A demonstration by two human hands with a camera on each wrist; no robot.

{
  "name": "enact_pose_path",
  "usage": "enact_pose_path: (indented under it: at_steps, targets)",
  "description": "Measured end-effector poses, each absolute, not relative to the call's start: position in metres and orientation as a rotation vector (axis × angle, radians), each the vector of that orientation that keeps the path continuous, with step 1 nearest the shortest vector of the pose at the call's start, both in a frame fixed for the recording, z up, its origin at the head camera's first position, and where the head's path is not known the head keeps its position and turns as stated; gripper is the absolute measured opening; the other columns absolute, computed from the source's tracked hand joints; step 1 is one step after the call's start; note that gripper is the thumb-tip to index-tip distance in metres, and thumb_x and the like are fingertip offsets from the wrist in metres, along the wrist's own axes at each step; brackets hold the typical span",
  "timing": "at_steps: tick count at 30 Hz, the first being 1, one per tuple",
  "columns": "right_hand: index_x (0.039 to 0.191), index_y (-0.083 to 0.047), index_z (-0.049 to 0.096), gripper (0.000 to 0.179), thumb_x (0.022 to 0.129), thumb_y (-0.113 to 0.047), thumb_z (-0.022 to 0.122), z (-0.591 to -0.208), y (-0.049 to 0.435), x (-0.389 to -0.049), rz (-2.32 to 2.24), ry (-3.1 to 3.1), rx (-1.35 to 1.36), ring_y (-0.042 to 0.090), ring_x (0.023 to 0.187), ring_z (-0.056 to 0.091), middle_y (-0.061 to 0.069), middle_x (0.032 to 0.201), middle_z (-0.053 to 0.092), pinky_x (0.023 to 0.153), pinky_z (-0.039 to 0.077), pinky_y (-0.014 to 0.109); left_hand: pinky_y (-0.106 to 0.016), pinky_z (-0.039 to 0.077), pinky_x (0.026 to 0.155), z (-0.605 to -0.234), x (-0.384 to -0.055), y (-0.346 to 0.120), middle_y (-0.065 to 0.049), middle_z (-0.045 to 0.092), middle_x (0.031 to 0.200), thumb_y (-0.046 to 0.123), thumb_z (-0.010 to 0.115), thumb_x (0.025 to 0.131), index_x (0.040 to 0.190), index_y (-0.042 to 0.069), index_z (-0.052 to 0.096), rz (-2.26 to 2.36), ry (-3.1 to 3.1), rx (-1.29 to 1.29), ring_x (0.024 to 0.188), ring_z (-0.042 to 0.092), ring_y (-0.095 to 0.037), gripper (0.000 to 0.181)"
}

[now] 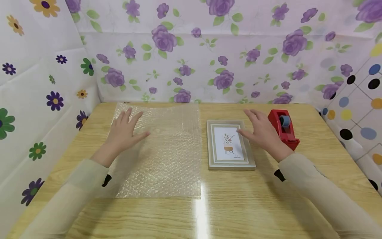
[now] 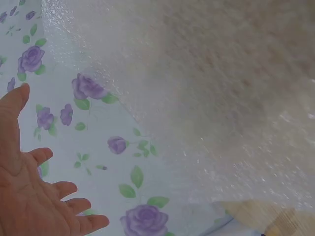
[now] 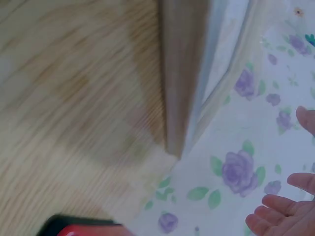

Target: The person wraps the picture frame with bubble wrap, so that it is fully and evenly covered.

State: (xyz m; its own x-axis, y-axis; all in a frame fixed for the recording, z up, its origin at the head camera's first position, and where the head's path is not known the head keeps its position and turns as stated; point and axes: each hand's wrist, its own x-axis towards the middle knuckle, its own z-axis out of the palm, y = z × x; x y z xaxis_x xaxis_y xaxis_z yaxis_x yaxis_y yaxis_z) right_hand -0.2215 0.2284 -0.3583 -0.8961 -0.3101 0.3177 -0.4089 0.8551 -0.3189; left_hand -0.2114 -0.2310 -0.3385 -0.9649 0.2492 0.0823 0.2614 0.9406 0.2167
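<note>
Hovering wide and empty, our left hand point(image 1: 123, 131) is above the bubble wrap point(image 1: 167, 159); our right hand point(image 1: 264, 132), likewise, has the picture frame point(image 1: 228, 146) at nine o'clock and the tape dispenser point(image 1: 287, 132) at three; a careless swing might knock either.

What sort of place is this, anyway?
Probably a makeshift indoor workspace: bubble wrap and a red tape dispenser sit in front of a purple-rose backdrop.
</note>
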Motion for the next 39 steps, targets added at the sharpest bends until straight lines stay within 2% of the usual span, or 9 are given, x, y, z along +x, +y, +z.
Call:
enact_pose_path:
  at_steps: [5, 10, 20, 28, 39]
  targets:
    - [0.144, -0.002, 0.035, 0.074, 0.086, -0.031, 0.07, -0.355, 0.217, -0.225, 0.617, -2.795, 0.528, 0.044, 0.126, 0.04, 0.026, 0.138, 0.042, 0.098, 0.043, 0.06, -0.071, 0.017, 0.107, -0.34, -0.202, -0.242, -0.034, 0.012, 0.151, 0.046, 0.058, 0.09, 0.146, 0.002, 0.03, -0.406, -3.013, -0.422, 0.134, 0.016, -0.057, 0.076]
    - [0.141, -0.002, 0.04, 0.069, 0.086, -0.03, 0.07, -0.354, 0.206, -0.228, 0.646, -2.783, 0.529, 0.041, 0.122, 0.044, 0.024, 0.134, 0.047, 0.099, 0.044, 0.058, -0.071, 0.022, 0.106, -0.341, -0.193, -0.255, -0.038, 0.017, 0.148, 0.039, 0.059, 0.091, 0.144, -0.004, 0.031, -0.42, -3.02, -0.429, 0.131, 0.021, -0.058, 0.074]
    - [0.137, 0.0, 0.047, 0.058, 0.09, -0.027, 0.066, -0.356, 0.184, -0.237, 0.825, -2.811, 0.524, 0.038, 0.126, 0.044, 0.022, 0.136, 0.05, 0.107, 0.037, 0.055, -0.073, 0.023, 0.103, -0.348, -0.172, -0.286, -0.043, 0.016, 0.145, 0.041, 0.057, 0.093, 0.143, -0.011, 0.026, -0.48, -3.12, -0.313, 0.128, 0.021, -0.062, 0.078]
    - [0.135, 0.002, 0.049, 0.051, 0.092, -0.021, 0.063, -0.352, 0.164, -0.242, 0.93, -2.812, 0.538, 0.036, 0.116, 0.052, 0.023, 0.129, 0.055, 0.096, 0.048, 0.049, -0.072, 0.021, 0.103, -0.357, -0.157, -0.305, -0.047, 0.016, 0.14, 0.032, 0.061, 0.091, 0.142, -0.019, 0.011, -0.652, -3.128, -0.181, 0.127, 0.019, -0.063, 0.088]
    - [0.13, 0.004, 0.053, 0.046, 0.09, -0.016, 0.065, -0.351, 0.136, -0.249, 1.071, -2.855, 0.551, 0.035, 0.112, 0.057, 0.024, 0.122, 0.059, 0.095, 0.051, 0.042, -0.074, 0.026, 0.098, -0.367, -0.144, -0.317, -0.052, 0.02, 0.133, 0.031, 0.059, 0.093, 0.138, -0.024, 0.011, -0.755, -3.212, -0.097, 0.118, 0.025, -0.066, 0.086]
